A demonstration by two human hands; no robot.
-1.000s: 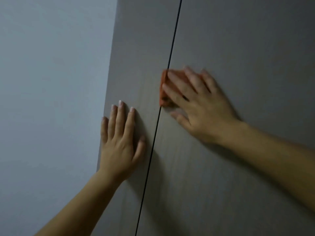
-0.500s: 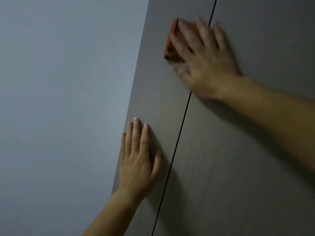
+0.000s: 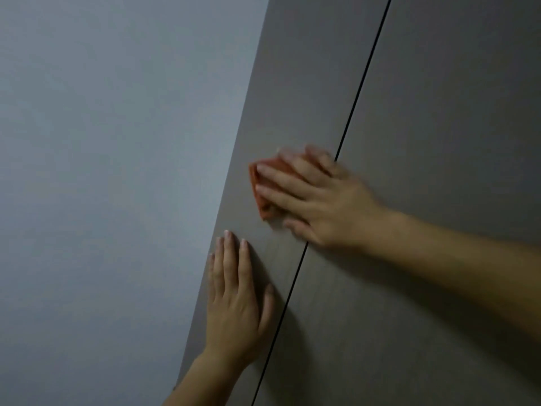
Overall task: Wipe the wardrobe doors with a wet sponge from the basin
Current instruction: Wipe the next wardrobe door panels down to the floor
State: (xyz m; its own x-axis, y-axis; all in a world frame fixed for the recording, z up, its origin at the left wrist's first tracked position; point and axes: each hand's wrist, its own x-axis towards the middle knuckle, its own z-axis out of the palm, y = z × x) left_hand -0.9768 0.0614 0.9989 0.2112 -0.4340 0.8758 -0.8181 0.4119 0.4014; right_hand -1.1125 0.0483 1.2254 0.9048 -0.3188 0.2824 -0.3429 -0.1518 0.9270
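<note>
While wiping left door (image 3: 307, 83) near its outer edge, pressing sponge (image 3: 262, 202) under flat, unclenched right grip (image 3: 328, 206); bracing with released left grip (image 3: 234, 306). Judged midway; right door (image 3: 453, 112) possibly left.

It looked like a room in a home, though little of it showed. Two tall wardrobe doors (image 3: 424, 127) filled the right side of the view. They were flat grey-brown panels with a faint wood-grain finish, the sort of fitted furniture a bedroom has. They met at a thin dark gap (image 3: 363, 83) that ran the full height of the view. A plain, pale grey painted wall (image 3: 117, 142) stood against their left edge. The light was dim and even, as indoors.
</note>
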